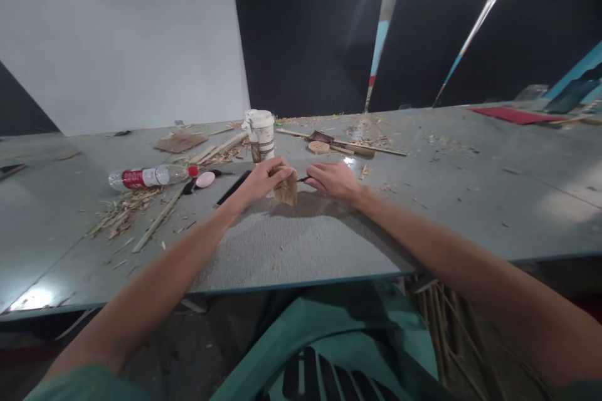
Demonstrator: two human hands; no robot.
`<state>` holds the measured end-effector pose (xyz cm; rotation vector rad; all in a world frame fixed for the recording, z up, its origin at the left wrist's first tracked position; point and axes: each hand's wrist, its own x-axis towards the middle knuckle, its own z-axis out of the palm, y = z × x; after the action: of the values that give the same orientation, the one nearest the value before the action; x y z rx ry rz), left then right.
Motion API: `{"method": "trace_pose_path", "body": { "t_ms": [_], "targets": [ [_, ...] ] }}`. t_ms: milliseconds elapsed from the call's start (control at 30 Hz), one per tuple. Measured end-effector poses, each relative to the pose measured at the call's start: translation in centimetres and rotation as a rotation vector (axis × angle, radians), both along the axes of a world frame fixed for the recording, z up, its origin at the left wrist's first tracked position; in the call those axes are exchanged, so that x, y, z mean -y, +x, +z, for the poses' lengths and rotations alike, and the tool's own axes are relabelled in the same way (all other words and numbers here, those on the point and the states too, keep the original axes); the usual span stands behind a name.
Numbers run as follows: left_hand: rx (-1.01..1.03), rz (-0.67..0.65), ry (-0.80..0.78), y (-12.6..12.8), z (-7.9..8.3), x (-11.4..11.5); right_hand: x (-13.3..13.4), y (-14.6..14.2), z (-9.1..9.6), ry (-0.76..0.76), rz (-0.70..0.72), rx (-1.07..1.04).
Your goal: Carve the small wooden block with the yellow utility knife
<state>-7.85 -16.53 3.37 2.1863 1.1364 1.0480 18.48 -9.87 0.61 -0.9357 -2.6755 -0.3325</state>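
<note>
Both arms are stretched forward and inward, the left hand bent in a grip, the right hand curled nearby.

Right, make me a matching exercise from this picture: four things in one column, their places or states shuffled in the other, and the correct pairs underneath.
Column one
1. Left hand
2. Right hand
3. Plastic bottle
4. White cup

Column two
A. Lying on its side, with a red cap
B. Holding a thin dark tool
C. Standing upright, beyond the hands
D. Gripping a brown piece that looks like wood

Pairs: 1-D, 2-B, 3-A, 4-C
</note>
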Motion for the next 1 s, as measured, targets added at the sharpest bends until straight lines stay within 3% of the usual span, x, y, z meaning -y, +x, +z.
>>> {"method": "trace_pose_path", "body": {
  "t_ms": [167,367,667,1000],
  "targets": [
    [0.003,0.027,0.023,0.2,0.0,-0.1,0.0,-0.3,-0.8,0.007,0.031,0.023],
    [0.010,0.035,0.041,0.2,0.0,-0.1,-0.1,-0.9,-2.1,-0.029,0.172,0.132],
    [0.018,0.041,0.053,0.1,-0.4,-0.8,-0.1,-0.2,-0.4,0.105,0.122,0.016],
    [0.032,0.056,0.069,0.3,-0.3,-0.6,-0.1,-0.8,-1.5,0.032,0.230,0.153]
  ]
}}
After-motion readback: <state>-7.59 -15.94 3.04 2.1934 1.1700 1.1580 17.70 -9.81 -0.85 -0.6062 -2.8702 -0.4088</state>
